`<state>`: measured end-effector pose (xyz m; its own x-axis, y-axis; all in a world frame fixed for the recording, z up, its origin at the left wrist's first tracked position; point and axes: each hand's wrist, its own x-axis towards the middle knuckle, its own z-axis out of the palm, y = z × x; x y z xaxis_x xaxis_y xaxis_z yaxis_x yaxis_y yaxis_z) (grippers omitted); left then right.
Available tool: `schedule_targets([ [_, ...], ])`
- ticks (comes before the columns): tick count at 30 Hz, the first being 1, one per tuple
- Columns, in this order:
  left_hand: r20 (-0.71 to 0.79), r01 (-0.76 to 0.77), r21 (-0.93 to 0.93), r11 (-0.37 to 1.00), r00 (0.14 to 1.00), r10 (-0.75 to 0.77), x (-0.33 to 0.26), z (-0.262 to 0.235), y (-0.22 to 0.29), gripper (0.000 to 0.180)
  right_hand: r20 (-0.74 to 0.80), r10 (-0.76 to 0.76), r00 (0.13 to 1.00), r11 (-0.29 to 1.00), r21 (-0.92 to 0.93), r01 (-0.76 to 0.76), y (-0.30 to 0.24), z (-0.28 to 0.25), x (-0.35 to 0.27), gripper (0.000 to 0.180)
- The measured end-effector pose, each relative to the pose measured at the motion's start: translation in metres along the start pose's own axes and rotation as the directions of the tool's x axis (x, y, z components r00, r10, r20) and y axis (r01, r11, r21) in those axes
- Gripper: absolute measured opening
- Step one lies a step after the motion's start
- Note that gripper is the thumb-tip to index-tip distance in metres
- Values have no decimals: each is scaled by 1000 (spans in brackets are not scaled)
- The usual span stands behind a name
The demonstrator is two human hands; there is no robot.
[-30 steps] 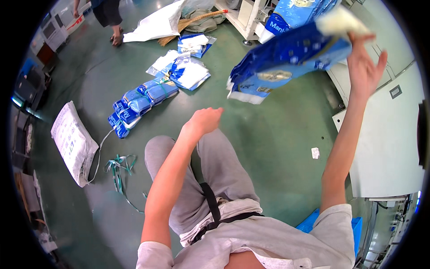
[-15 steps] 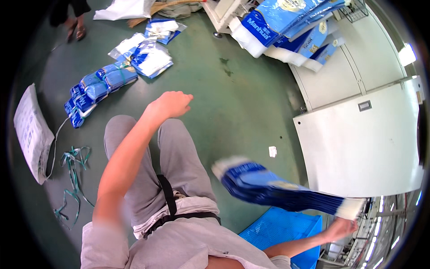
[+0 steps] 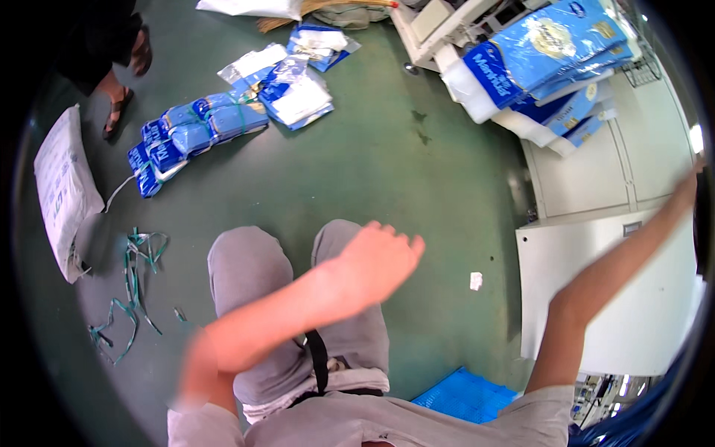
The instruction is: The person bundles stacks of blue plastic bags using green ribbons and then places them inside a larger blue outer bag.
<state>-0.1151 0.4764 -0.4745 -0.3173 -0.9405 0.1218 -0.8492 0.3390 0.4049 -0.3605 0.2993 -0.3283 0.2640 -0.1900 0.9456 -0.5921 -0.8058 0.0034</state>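
My left hand (image 3: 383, 257) hangs over my knees, back of the hand up and slightly blurred. Its fingers are loosely bent with small gaps between them, and no object shows in it. My right arm reaches out to the far right, past a white cabinet panel (image 3: 581, 298). At the picture's rim, my right hand (image 3: 694, 181) is beside a dark edge, and its fingers are mostly hidden. Dark blue, glossy folded plastic (image 3: 640, 410) shows at the lower right, below my right arm. Under that arm stands a blue plastic crate (image 3: 469, 395), partly covered by my clothing.
Tied blue packages (image 3: 190, 134) and loose blue-and-white bags (image 3: 294, 93) lie on the green floor. A white sack (image 3: 63, 186) and green strapping (image 3: 134, 276) are at left. Another person's feet (image 3: 117, 112) stand behind. Blue bags (image 3: 551, 52) are stacked at upper right.
The blue stack of bags beside my right hand has left its place above the crate. My right arm has swung up and outward to the right. My left hand has moved right and nearer.
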Motion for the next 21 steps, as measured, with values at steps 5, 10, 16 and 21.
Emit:
schedule_targets([
  [5,-23,140,134,981,990,-138,-20,-13,27,54,581,28,813,988,-138,65,6,149,-179,52],
  [10,-41,172,160,972,985,-167,-52,-19,40,49,935,188,-301,948,-252,-193,-23,56,-512,48],
  [16,17,251,101,963,967,-254,-61,-16,8,48,747,-92,-658,804,-335,-492,-85,-11,-520,45],
  [21,51,258,2,966,965,-258,-49,-7,-17,32,534,-218,-817,372,-729,-575,-80,-33,-407,45],
])
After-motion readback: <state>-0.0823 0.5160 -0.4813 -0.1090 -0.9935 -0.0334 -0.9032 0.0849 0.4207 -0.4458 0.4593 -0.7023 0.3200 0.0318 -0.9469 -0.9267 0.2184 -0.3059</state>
